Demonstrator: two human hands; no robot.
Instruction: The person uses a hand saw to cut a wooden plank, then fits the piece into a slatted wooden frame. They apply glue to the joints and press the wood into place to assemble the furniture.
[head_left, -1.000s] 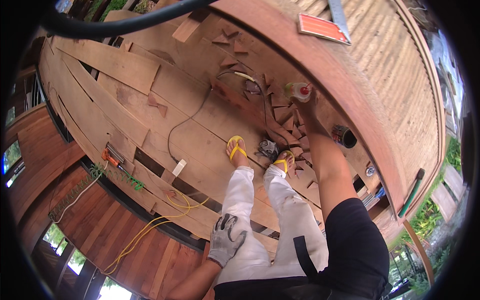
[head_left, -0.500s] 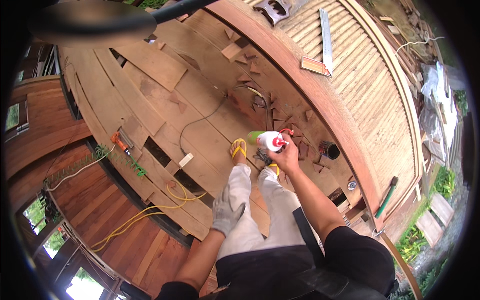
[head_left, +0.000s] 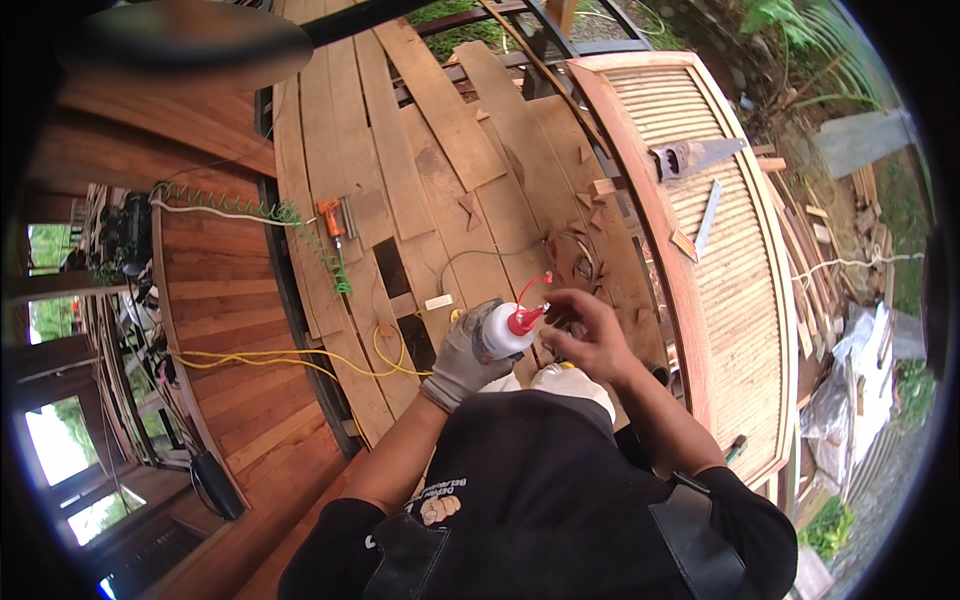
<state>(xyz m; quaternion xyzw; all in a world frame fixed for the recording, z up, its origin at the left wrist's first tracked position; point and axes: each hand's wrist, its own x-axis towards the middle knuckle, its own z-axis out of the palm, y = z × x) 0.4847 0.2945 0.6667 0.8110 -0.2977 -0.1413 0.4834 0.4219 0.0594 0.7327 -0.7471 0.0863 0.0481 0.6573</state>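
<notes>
**Squeeze Bottle: Handling and Materials**

The white bottle (head_left: 500, 338) was located in front of the torso, above the planks, in the gloved left hand (head_left: 466, 364), whose fingers were wrapped around its body. The bare right hand (head_left: 592, 342) was positioned just beside the red nozzle (head_left: 524, 319), fingers bent and partly apart; contact with the tip could not be confirmed.

Handling: the bottle appeared to be light, smooth plastic, likely yielding under pressure and slippery if wet. The fill level could not be determined. The cylindrical body offered the best hold, and the glove's fabric probably improved grip. The narrow nozzle and its thin red tether (head_left: 521, 290) seemed the weaker parts, suited to fingertips only.

Surrounding materials: the flooring consisted of flat, dull brown planks (head_left: 436, 100), unevenly laid, with a bow-tie-shaped wood piece (head_left: 470, 211) on top. To the right, a framed panel (head_left: 742, 400) presented ribbed, pale slats. It carried a thin metal handsaw (head_left: 705, 157) and a straight-edged square (head_left: 709, 220).
</notes>
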